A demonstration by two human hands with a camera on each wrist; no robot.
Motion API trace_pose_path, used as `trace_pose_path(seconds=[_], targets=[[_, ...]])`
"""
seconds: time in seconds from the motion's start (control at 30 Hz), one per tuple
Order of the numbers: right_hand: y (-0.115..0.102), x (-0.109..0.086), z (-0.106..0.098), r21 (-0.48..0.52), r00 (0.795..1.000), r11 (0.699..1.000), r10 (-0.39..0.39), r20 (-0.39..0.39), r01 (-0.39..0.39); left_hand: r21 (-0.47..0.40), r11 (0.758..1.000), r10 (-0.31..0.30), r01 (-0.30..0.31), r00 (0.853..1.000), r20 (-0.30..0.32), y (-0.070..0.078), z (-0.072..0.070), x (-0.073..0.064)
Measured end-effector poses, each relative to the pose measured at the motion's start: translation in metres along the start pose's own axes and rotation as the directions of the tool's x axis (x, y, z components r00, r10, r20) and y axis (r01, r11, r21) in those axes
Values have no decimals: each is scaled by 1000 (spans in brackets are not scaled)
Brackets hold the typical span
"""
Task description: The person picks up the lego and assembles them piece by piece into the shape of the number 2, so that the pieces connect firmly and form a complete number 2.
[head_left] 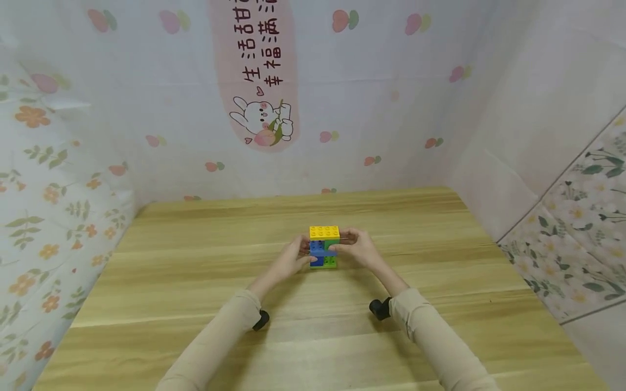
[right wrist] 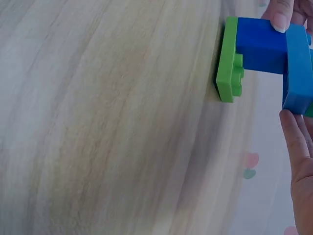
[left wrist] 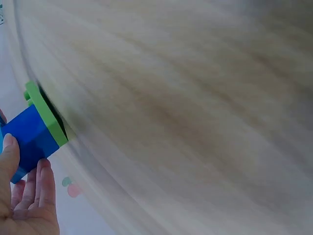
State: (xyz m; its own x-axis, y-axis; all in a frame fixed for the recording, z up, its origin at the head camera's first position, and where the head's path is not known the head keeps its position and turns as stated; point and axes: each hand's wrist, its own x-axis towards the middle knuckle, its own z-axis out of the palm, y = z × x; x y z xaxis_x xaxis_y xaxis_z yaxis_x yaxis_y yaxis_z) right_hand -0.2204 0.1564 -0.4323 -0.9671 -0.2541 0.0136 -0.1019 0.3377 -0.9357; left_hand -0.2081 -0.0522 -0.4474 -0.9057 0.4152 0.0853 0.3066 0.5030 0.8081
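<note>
A small stack of studded toy building bricks stands near the middle of the table, between both hands. On top is a yellow brick, with a green brick beneath its right part. Lower down come a lighter blue brick, a dark blue brick and a lime green base brick. From the left, my left hand grips the stack, thumb on the dark blue brick's near side. My right hand holds the right side, thumb in front, other fingers partly hidden behind; a fingertip touches the lighter blue brick's end.
The wood-grain table extends around the stack on every side. Printed cloth hangs behind it, and floral sheets flank both sides. A black wrist device sticks out below the right cuff, another below the left.
</note>
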Motion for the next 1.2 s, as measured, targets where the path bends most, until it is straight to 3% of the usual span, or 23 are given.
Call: trace_pose_path(seconds=[0.2, 0.6, 0.97, 1.2], targets=[[-7, 5, 3, -54, 1000, 998, 17, -15, -18, -6, 1000, 12, -13, 1000, -21, -2, -1, -5], [-7, 7, 15, -65, 999, 997, 35, -7, -35, -49, 989, -139, 139, 990, 7, 3, 0, -15], [-4, 11, 21, -65, 1000, 998, 27, 2, -27, -106, 972, -210, 211, 977, 30, 8, 3, -16], [-4, 14, 25, -81, 998, 995, 50, -28, -52, -114, 971, -208, 209, 978, 21, 9, 3, -15]])
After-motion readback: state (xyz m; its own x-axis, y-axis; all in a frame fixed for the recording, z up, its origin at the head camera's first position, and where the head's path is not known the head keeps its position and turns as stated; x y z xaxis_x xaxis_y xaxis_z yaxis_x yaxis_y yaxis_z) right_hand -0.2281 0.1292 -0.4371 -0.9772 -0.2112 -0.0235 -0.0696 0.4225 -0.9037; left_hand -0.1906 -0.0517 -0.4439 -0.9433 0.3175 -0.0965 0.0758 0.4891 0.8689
